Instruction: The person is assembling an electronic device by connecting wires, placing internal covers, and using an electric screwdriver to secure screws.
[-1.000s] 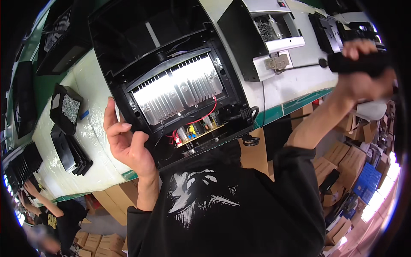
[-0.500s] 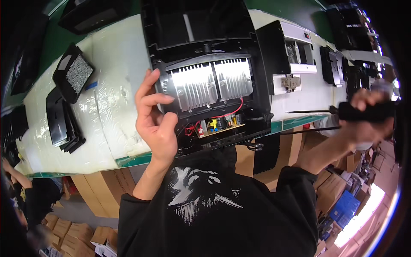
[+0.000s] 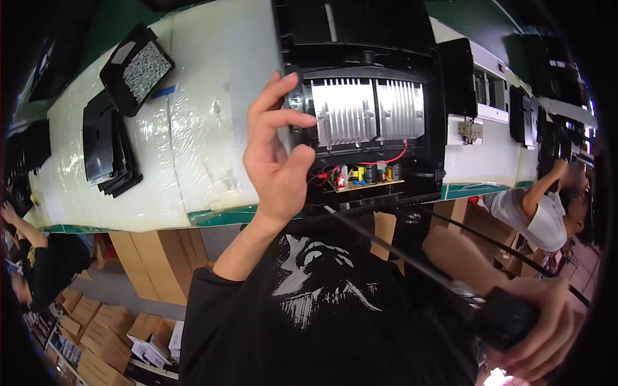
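Observation:
My right hand (image 3: 547,328) is wrapped around the black handle of a long-shafted driver (image 3: 505,315), probably a powered screwdriver. Its thin shaft slants up and left, its tip by the near left edge of a black housing (image 3: 434,122); contact cannot be made out. At that housing's left side, my left hand (image 3: 280,161) has its thumb and fingers curved but apart, fingertips at the edge. Inside the housing sit two ribbed silver heat sinks (image 3: 344,112). A small circuit board (image 3: 367,183) with a red wire lies on their near side.
Left on the white-covered bench (image 3: 212,128) are a black tray of small screws (image 3: 141,71) and stacked black panels (image 3: 106,145). A white-and-black unit (image 3: 490,93) stands to the right. A black cable (image 3: 502,248) crosses near my right arm. Other people work at both sides.
My right hand has swung down and inward with the driver, bringing the shaft across to the housing. The view has shifted; my left hand keeps its place at the housing's edge.

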`<state>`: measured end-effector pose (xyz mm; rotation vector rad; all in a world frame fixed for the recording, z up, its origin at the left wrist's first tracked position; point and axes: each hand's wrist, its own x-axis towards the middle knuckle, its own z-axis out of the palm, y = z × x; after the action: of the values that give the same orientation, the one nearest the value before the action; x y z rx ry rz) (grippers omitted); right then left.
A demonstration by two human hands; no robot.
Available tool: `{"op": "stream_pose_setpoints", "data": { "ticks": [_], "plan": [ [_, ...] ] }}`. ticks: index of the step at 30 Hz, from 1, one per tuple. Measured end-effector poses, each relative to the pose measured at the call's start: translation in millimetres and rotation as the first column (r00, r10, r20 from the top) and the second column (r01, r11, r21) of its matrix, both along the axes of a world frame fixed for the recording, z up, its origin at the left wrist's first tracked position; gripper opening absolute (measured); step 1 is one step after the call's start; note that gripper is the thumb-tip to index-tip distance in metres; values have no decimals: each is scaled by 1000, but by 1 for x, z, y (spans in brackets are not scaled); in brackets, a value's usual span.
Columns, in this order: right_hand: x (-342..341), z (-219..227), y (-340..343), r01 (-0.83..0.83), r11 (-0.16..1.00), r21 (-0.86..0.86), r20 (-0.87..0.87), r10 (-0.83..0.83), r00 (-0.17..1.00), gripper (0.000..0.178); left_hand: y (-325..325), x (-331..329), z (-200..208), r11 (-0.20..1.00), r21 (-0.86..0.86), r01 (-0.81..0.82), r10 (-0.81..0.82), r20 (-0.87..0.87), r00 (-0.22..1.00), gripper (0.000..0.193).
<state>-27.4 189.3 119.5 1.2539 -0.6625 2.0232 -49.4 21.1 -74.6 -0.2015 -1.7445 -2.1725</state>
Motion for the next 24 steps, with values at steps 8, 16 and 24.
{"op": "stream_pose_setpoints", "data": {
  "ticks": [8,16,24],
  "plan": [
    [45,-62,-23,-35,895,445,467,-199,862,20,-6,2,-3,998,-57,-32,31,-26,999,30],
    [34,-73,-37,-95,724,683,491,-359,794,10,-5,0,-9,998,-54,-42,39,-58,998,31],
    [32,-79,-42,-128,706,697,491,-340,802,11,-4,0,-8,999,-22,-38,37,-42,998,33]
  ]
}}
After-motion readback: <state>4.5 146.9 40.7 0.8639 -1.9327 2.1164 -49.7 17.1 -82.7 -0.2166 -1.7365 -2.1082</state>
